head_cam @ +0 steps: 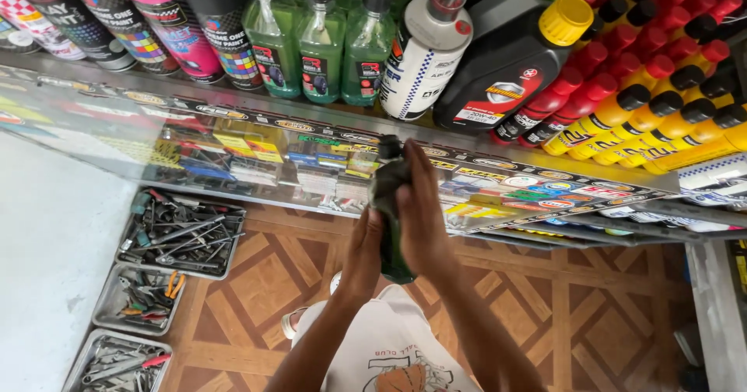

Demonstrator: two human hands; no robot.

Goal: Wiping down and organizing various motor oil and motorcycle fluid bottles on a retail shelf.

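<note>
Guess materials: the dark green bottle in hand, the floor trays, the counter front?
Dark green bottle, held in both hands: probably translucent plastic with a black cap, glossy; motion blur leaves it open. Tool trays: likely metal, dull grey sheen, pressed rims. Counter front: glass or clear acrylic, transparent with reflections.

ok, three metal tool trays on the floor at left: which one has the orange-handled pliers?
The middle tray: orange-handled pliers lie at its right end. The far tray holds mostly grey tools; the near tray has a red-handled tool.
</note>
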